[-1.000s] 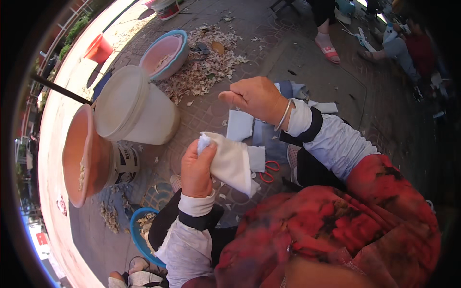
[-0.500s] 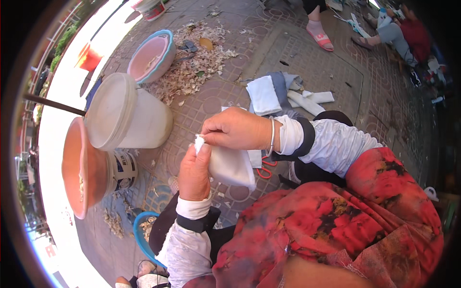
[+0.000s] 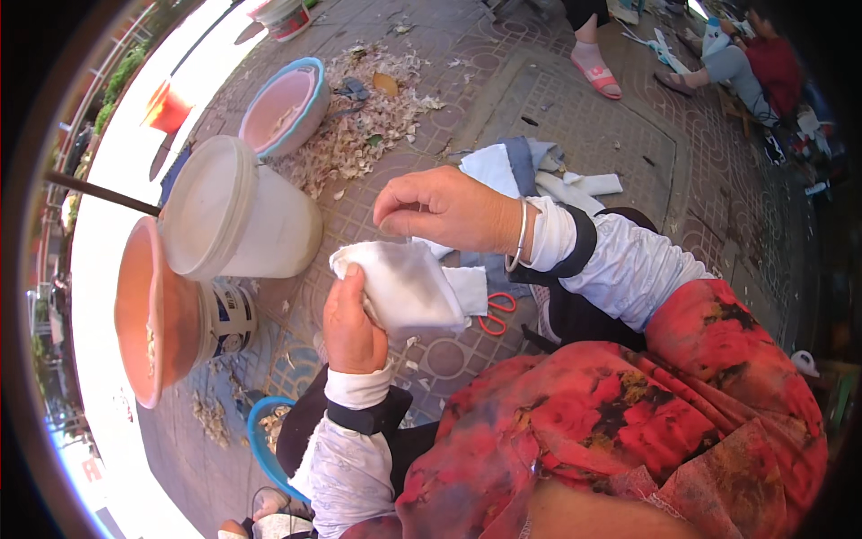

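Observation:
My left hand (image 3: 355, 328) grips a squarish white folded cloth (image 3: 404, 283) by its left edge, thumb on top. The cloth has a greyish shaded patch across its middle. Just above it, apart from the cloth, is my right hand (image 3: 449, 211), its fingers curled in toward the thumb. Whatever may be between those fingertips is too small to make out. Red-handled scissors (image 3: 496, 314) lie on the ground beyond the cloth, their blades hidden. Another white cloth piece (image 3: 469, 289) shows next to them. Past my right wrist lie white and blue-grey cloths (image 3: 521, 166).
A lidded white bucket (image 3: 278, 220) and an orange basin (image 3: 139, 314) stand at left. Behind them are a pink and blue basin (image 3: 278, 108) and a heap of pale peelings (image 3: 359, 135). A blue basin (image 3: 265, 449) sits by my left knee. Other people are at the far right.
My right hand has come off the cloth's corner and risen slightly. The left hand has moved a little left, and the cloth has turned so its broad face shows.

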